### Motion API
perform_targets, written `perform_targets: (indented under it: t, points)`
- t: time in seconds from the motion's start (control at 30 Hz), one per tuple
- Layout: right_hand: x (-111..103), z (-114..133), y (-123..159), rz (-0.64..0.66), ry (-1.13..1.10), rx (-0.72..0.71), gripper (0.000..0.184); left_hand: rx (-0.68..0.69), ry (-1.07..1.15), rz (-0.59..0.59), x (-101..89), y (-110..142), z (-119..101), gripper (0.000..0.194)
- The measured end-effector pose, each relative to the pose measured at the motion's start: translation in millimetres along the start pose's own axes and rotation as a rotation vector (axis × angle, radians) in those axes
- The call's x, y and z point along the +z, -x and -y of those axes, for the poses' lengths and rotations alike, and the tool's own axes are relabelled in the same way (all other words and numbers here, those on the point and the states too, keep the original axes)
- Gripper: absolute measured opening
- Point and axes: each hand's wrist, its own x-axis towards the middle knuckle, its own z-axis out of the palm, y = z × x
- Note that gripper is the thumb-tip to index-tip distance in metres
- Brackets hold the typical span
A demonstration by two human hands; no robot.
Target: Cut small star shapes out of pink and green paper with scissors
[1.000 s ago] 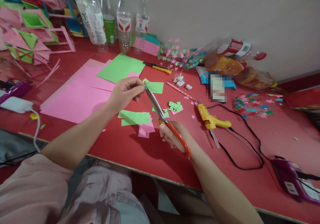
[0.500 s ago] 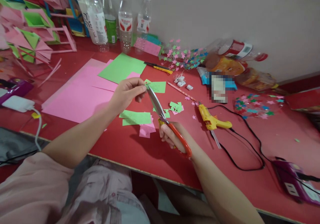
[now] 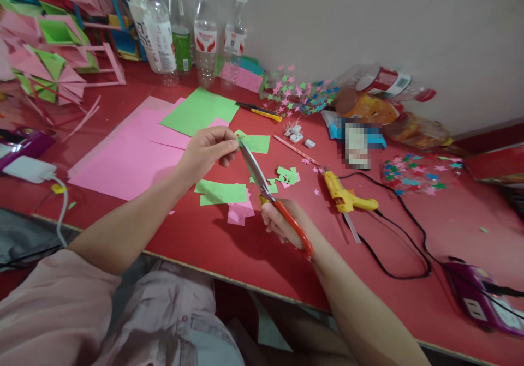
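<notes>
My right hand (image 3: 280,221) is closed round the red handles of a pair of scissors (image 3: 258,175), whose long blades point up and left. At the blade tips, my left hand (image 3: 215,145) pinches a small green paper piece (image 3: 239,138), mostly hidden by the fingers. Just behind the tips lies a green paper rectangle (image 3: 260,144) with pencil marks. Nearer me are green paper strips (image 3: 223,192) over pink paper scraps (image 3: 240,212). Right of the blades sit green cut-out scraps (image 3: 287,175) and small pink stars (image 3: 316,192).
Large pink sheets (image 3: 126,153) and a green sheet (image 3: 200,111) lie left. A yellow glue gun (image 3: 347,194) with a black cord rests right. Behind are a box cutter (image 3: 264,114), a pencil (image 3: 297,149), paper stars (image 3: 303,96) and plastic bottles (image 3: 205,39) along the wall.
Almost nothing differs. The green piece at the blade tips shows slightly less, and the view has shifted a little.
</notes>
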Motion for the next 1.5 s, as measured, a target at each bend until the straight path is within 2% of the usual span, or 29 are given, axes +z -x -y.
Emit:
perform_targets:
  t: [0.43,1.0,1.5]
  points:
    - [-1.3,-3.3,-1.1,0.006,0.017,-0.054,0.048,-0.037,-0.044,0.037,1.0,2.4,-6.6,0.014]
    - [-0.6,-3.4,-3.2,-0.012,0.030,0.032,0.052,-0.065,0.016,0.030,2.6,1.1,-2.8,0.014]
    - [-1.9,-5.6,-5.0,-0.001,0.038,0.029,0.054,-0.091,0.022,0.052,1.8,1.6,-3.8,0.013]
